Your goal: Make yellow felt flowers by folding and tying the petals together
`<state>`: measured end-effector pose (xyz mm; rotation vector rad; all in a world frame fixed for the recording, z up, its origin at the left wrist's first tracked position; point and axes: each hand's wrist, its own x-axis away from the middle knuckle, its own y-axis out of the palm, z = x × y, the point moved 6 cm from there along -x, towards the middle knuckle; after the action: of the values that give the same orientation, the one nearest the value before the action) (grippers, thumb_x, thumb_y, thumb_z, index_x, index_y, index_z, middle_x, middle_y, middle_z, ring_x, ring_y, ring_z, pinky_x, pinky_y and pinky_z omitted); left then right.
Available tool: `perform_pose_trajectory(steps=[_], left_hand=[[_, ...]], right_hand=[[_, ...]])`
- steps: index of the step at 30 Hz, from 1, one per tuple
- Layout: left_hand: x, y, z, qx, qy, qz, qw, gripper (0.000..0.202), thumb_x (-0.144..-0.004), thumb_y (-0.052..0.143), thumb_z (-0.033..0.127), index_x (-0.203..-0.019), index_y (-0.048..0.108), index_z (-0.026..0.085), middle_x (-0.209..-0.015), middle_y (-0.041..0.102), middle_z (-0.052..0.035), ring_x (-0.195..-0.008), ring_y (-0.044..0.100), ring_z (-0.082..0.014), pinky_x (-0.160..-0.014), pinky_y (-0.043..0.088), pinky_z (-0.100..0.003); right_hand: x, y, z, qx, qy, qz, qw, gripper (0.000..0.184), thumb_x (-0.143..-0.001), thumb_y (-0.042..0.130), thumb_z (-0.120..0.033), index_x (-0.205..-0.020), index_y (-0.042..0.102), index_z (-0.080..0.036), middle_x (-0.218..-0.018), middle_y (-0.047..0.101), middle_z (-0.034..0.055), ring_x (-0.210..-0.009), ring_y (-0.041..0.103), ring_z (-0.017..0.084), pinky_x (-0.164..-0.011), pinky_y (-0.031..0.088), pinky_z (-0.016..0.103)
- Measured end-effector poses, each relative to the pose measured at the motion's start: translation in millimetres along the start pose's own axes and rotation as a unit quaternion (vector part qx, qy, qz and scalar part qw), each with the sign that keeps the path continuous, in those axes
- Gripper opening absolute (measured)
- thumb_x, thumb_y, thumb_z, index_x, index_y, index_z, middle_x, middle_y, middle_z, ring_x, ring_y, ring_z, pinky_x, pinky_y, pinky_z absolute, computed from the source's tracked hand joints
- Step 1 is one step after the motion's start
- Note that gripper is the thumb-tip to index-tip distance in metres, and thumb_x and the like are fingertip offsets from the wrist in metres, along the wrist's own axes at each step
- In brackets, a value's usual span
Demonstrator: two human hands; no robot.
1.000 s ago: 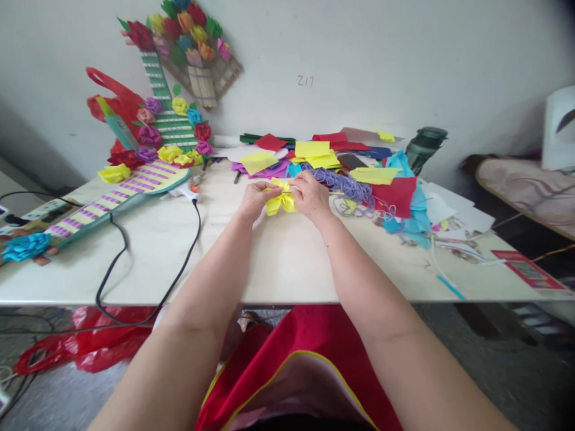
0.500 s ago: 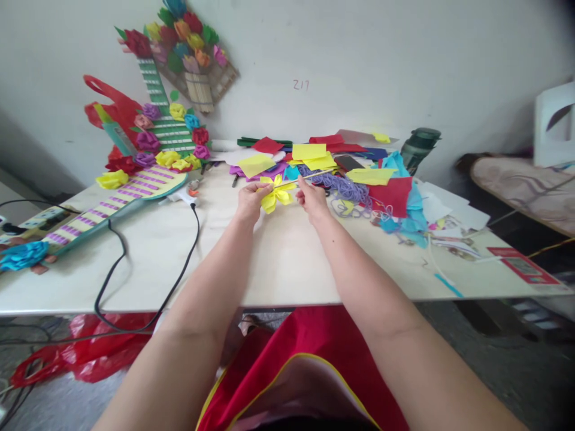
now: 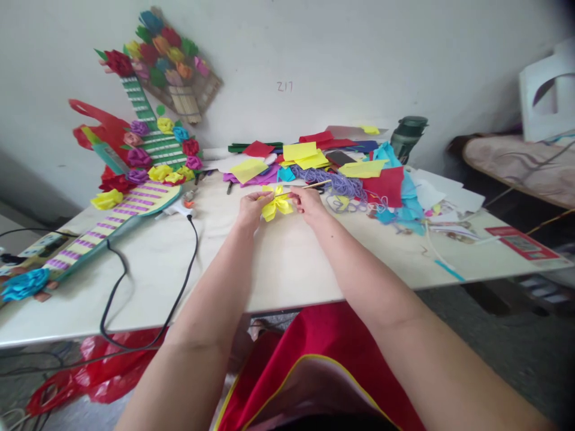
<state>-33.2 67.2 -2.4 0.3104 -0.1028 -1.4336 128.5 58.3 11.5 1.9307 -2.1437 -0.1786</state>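
The fingertips of the left hand are buried behind the yellow folded-paper flower it pinches, so the exact grip cannot be made out. The thin wooden stick, nipped by the right hand, loses its near end among the petals. The pale bench is cut off at the left edge. Print on the red printed card is too small to read. The dark green bottle has its base hidden behind turquoise paper sheets. The blurred white object at the upper right is cropped and cannot be identified.
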Motion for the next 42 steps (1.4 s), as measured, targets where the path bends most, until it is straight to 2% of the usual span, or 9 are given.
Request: perform_pose_trajectory(steps=[3, 9, 14, 21, 27, 32, 42], left_hand=[[-1.5, -0.1, -1.2, -0.004, 0.008, 0.000, 1.000, 0.042, -0.038, 0.091, 0.034, -0.068, 0.070, 0.013, -0.063, 0.068, -0.0023, -0.056, 0.061, -0.0121, -0.060, 0.049, -0.026], [-0.9, 1.4, -1.6, 0.002, 0.008, 0.000, 1.000, 0.042, -0.037, 0.092, 0.033, -0.067, 0.070, 0.013, -0.061, 0.068, -0.0019, -0.056, 0.062, -0.0122, -0.059, 0.050, -0.026], [-4.1, -3.7, -1.8, 0.001, 0.019, 0.013, 1.000, 0.040, -0.039, 0.092, 0.034, -0.066, 0.070, 0.013, -0.057, 0.066, -0.0007, -0.053, 0.061, -0.0118, -0.057, 0.050, -0.025], [-6.4, -10.0, -1.2, 0.031, 0.011, 0.036, 0.999, 0.040, -0.037, 0.092, 0.030, -0.067, 0.070, 0.012, -0.061, 0.068, -0.0024, -0.055, 0.062, -0.0126, -0.060, 0.050, -0.027], [-5.8, -9.8, 0.1, 0.033, 0.009, 0.031, 0.999, 0.039, -0.038, 0.092, 0.028, -0.067, 0.070, 0.012, -0.062, 0.068, -0.0028, -0.056, 0.062, -0.0126, -0.060, 0.050, -0.027], [-5.3, -8.8, 1.0, 0.034, 0.009, 0.031, 0.999, 0.041, -0.037, 0.092, 0.030, -0.067, 0.070, 0.012, -0.062, 0.068, -0.0030, -0.055, 0.061, -0.0128, -0.059, 0.049, -0.027], [-4.8, -6.1, 0.3, 0.016, 0.002, 0.016, 1.000, 0.039, -0.043, 0.092, 0.031, -0.068, 0.070, 0.012, -0.062, 0.067, -0.0024, -0.055, 0.062, -0.0130, -0.059, 0.050, -0.027]], right_hand=[[1.3, -1.8, -0.7, -0.005, -0.004, 0.018, 1.000, 0.029, -0.081, 0.058, -0.018, -0.052, 0.054, -0.014, -0.034, 0.038, -0.0084, -0.031, 0.022, 0.001, -0.034, 0.015, 0.016], [0.7, -9.3, -1.4, -0.002, -0.014, 0.094, 0.995, 0.028, -0.077, 0.058, -0.018, -0.050, 0.053, -0.016, -0.032, 0.033, -0.0085, -0.034, 0.024, 0.003, -0.036, 0.018, 0.018], [-10.1, -21.1, 0.9, -0.030, -0.018, 0.140, 0.990, 0.027, -0.074, 0.056, -0.015, -0.048, 0.052, -0.017, -0.035, 0.039, -0.0066, -0.037, 0.033, 0.004, -0.038, 0.025, 0.017], [-20.3, -34.8, 1.6, -0.062, -0.011, 0.181, 0.981, 0.029, -0.075, 0.055, -0.012, -0.047, 0.051, -0.016, -0.037, 0.045, -0.0045, -0.036, 0.037, 0.004, -0.038, 0.026, 0.017], [-16.9, -33.4, -2.6, -0.085, -0.011, 0.177, 0.980, 0.030, -0.076, 0.054, -0.010, -0.048, 0.047, -0.017, -0.037, 0.044, -0.0062, -0.034, 0.032, 0.003, -0.037, 0.023, 0.017], [-14.1, -29.2, -7.0, -0.077, -0.019, 0.144, 0.986, 0.025, -0.077, 0.052, -0.011, -0.053, 0.048, -0.017, -0.036, 0.043, -0.0075, -0.032, 0.028, 0.003, -0.035, 0.019, 0.018], [-8.3, -26.5, -15.6, -0.092, -0.043, 0.128, 0.987, 0.026, -0.079, 0.048, -0.010, -0.054, 0.052, -0.016, -0.036, 0.044, -0.0066, -0.034, 0.031, 0.003, -0.036, 0.021, 0.017]])
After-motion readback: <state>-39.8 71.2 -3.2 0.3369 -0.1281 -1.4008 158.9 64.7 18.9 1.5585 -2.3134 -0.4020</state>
